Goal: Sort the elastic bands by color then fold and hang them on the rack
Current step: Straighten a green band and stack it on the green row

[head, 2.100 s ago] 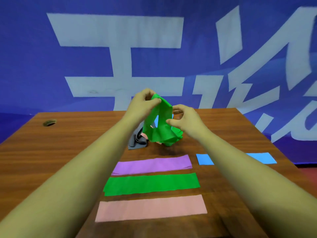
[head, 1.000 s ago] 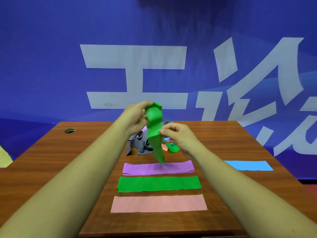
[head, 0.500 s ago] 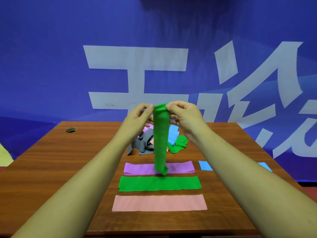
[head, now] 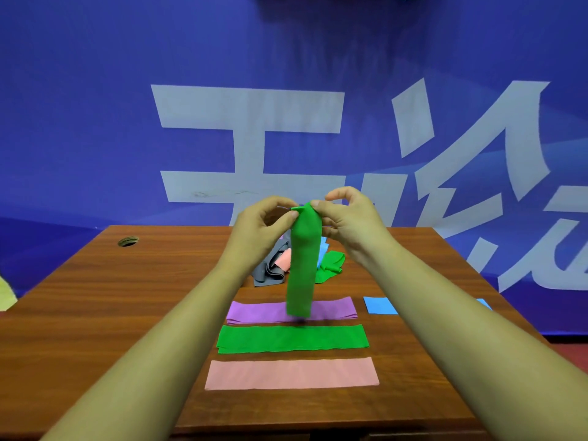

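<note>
Above the table (head: 95, 297) | green band (head: 302, 265) hangs straight, smooth, top pinched.

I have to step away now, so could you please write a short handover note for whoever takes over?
Left hand and right hand both pinch the top of the hanging green band.
Done: purple band, flat green band, pink band and blue band lie sorted on the table.
Left: the mixed pile behind them; all folding and hanging. No rack in view.
</note>
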{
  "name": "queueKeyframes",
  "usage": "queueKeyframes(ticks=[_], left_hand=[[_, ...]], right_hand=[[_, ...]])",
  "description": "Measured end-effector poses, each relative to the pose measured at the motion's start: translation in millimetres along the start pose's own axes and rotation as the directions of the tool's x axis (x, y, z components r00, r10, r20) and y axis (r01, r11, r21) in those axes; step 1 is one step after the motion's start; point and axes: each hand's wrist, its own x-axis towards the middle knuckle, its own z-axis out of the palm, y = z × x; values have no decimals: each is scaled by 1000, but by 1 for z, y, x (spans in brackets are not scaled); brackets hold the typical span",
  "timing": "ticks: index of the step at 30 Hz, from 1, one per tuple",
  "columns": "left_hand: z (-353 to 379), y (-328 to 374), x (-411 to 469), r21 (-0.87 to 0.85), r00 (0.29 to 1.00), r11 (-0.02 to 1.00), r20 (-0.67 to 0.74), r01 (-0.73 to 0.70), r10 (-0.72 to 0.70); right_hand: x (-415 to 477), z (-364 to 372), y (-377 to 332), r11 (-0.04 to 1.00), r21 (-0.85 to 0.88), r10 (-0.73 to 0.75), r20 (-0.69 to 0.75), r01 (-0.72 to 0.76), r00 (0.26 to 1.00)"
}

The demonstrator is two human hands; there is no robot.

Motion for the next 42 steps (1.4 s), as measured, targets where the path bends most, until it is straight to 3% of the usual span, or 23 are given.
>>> queueKeyframes(ticks=[3, 7, 12, 18, 21, 23, 26, 32, 36, 39, 42], left_hand=[[-1, -1, 1, 81, 996, 996, -80, -42, 48], [-5, 0, 3, 125, 991, 992, -125, -26, 42], [-4, 5, 0, -4, 999, 1000, -44, 31, -31], [-2, 3, 1, -23, 998, 999, -48, 34, -35], [1, 0, -1, -155, 991, 980, -9, 129, -132], [4, -8, -7, -232, 958, 933, 141, 276, -249], [5, -34, -22, -93, 886, 925, 336, 369, -320], [-10, -68, -51, -38, 745, 843, 491, 536, -452], [-25, -85, -66, 88, 687, 811, 482, 579, -543], [-39, -97, -77, 100, 648, 754, 447, 649, -617], [-52, -110, -88, 38, 659, 730, 399, 683, -637]], right_hand=[[0, -4, -1, 999, -5, -48, 93, 49, 995], [2, -9, -1, 938, -291, -144, 162, 187, 976], [2, -6, -5, 866, -415, -231, 159, 278, 960], [2, 2, -11, 796, -531, -160, 279, 291, 947], [6, 5, -17, 772, -564, -163, 271, 294, 949], [11, 7, -22, 800, -533, -176, 231, 276, 957], [16, 6, -28, 890, -409, -156, 142, 201, 977], [27, -15, -3, 990, -131, 29, -116, -44, 993], [35, -33, 19, 995, -7, 97, -258, -102, 961], [34, -46, 32, 990, 50, 137, -305, -128, 942], [28, -57, 53, 985, 63, 174, -342, -163, 923]])
